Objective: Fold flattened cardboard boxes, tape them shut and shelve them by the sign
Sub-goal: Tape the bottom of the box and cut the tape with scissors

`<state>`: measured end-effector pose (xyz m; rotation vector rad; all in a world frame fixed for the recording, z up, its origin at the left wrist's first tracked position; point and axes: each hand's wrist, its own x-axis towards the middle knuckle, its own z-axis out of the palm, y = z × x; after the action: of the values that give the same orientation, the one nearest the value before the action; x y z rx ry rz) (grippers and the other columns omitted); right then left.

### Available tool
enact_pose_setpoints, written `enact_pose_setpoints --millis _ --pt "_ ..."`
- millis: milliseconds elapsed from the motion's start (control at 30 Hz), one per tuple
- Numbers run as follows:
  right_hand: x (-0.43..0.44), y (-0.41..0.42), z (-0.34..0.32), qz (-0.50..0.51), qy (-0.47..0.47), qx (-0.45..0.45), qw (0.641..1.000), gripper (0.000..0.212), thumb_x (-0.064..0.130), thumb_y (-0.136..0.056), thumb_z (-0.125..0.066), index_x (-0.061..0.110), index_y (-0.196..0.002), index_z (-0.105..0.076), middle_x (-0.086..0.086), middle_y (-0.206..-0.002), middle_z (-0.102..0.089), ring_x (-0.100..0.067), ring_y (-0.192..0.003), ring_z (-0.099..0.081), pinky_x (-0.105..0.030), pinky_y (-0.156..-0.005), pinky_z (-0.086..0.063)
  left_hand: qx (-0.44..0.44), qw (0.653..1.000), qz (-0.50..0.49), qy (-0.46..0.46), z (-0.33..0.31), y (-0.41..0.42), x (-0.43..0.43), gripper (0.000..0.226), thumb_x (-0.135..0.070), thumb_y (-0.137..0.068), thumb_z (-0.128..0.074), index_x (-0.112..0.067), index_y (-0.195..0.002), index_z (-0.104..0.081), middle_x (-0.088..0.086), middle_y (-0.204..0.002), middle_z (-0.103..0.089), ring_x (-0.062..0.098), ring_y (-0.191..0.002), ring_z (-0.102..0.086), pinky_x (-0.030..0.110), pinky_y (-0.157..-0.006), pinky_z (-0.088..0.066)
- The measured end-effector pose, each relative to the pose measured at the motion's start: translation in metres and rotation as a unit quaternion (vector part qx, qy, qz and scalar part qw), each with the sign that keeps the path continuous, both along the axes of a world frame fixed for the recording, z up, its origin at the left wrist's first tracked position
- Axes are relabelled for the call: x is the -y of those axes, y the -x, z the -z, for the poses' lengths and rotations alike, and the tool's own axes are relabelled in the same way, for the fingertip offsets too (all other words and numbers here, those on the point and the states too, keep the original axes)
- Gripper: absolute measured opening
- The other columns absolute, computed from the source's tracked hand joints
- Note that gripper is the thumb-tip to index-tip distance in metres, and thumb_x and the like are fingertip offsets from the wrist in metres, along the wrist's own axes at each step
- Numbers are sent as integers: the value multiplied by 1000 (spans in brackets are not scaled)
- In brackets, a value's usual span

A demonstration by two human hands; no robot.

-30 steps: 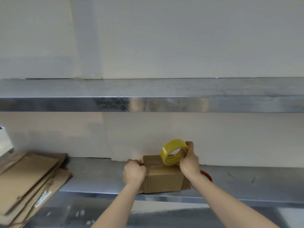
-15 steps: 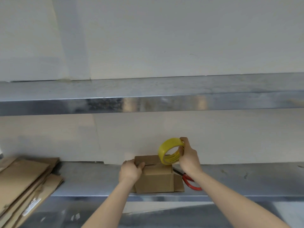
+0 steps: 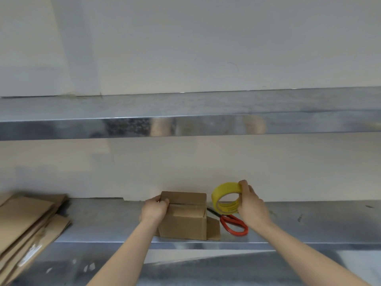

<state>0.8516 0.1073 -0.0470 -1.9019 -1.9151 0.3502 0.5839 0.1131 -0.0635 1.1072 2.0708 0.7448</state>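
Note:
A small brown cardboard box [image 3: 183,223] stands folded on the metal shelf [image 3: 103,219], one end flap sticking out at its lower right. My left hand [image 3: 154,209] grips the box's upper left corner, thumb on the top flap. My right hand [image 3: 250,203] holds a yellow tape roll [image 3: 225,198] upright just right of the box, above the shelf. A strip of clear tape seems to run from the roll across the box top, but it is hard to make out.
Red-handled scissors [image 3: 233,225] lie on the shelf under the roll, right of the box. A pile of flattened cardboard boxes [image 3: 26,226] sits at the left end. A second metal shelf [image 3: 185,120] runs above, against a white wall.
My right hand has carried the tape roll from above the box top to its right side, uncovering the scissors. My left hand stays on the box's left corner.

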Motion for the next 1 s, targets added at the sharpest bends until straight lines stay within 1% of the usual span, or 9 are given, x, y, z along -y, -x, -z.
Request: enact_pose_setpoints --millis 100,167,267,400,467,567,667,867,1000 --pt "1 -2 4 -8 11 3 1000 30 7 -95 -32 16 -123 -33 -3 -97 -45 -26 -72 -53 -32 -54 -36 -117 993 12 -32 2 -4 2 49 -32 -94 -52 -27 -142 -42 10 -135 -46 29 -119 -50 34 -94 -43" --pt "2 -5 5 -12 9 10 1000 28 8 -95 -33 15 -122 -33 -2 -95 -45 -24 -71 -52 -32 -53 -36 -215 970 29 -112 2 -11 7 41 -23 -92 -56 -25 -132 -51 11 -128 -44 31 -115 -46 36 -88 -44" --pt "2 -8 7 -23 0 21 1000 28 9 -96 -33 14 -123 -35 -3 -95 -47 -24 -76 -54 -32 -58 -41 -278 939 89 -181 2 -16 10 25 -11 -93 -52 -15 -114 -65 7 -119 -52 29 -111 -47 37 -73 -47" --pt "6 -9 6 -68 6 40 997 41 13 -96 -37 21 -135 -28 -7 -111 -48 -24 -82 -52 -30 -61 -40 -367 916 109 -118 -7 -27 10 33 -38 -99 -41 -17 -109 -64 -1 -115 -52 20 -111 -46 31 -67 -42" --pt "6 -11 6 -81 15 55 995 46 14 -95 -39 24 -138 -24 -7 -116 -45 -25 -86 -54 -31 -63 -41 -387 913 93 -86 -10 -38 11 51 -60 -92 -40 -17 -108 -62 -1 -116 -51 20 -113 -47 32 -78 -44" --pt "8 -12 5 -87 21 76 993 50 11 -94 -41 23 -139 -23 -8 -118 -45 -29 -88 -57 -34 -64 -45 -385 919 78 -42 -11 -46 11 60 -68 -85 -44 -19 -118 -55 4 -125 -47 24 -119 -43 35 -90 -41" --pt "12 -15 8 -85 14 104 991 54 9 -92 -43 20 -141 -23 -9 -121 -45 -31 -88 -57 -33 -60 -40 -349 935 61 -29 -12 -50 12 51 -62 -87 -46 -23 -119 -54 5 -126 -45 27 -120 -40 36 -93 -38" --pt "17 -18 11 -75 12 91 993 46 13 -96 -44 17 -138 -27 -8 -122 -49 -31 -95 -58 -32 -62 -37 -392 914 96 -37 -16 -41 13 33 -40 -99 -39 -24 -120 -58 2 -123 -48 23 -115 -44 32 -84 -35" --pt "14 -22 11 -105 22 39 993 37 16 -96 -46 16 -130 -32 -8 -115 -56 -28 -94 -57 -32 -63 -40 -387 917 91 -20 -21 -51 11 69 -71 -88 -34 -15 -121 -57 6 -125 -48 25 -121 -42 35 -88 -41"
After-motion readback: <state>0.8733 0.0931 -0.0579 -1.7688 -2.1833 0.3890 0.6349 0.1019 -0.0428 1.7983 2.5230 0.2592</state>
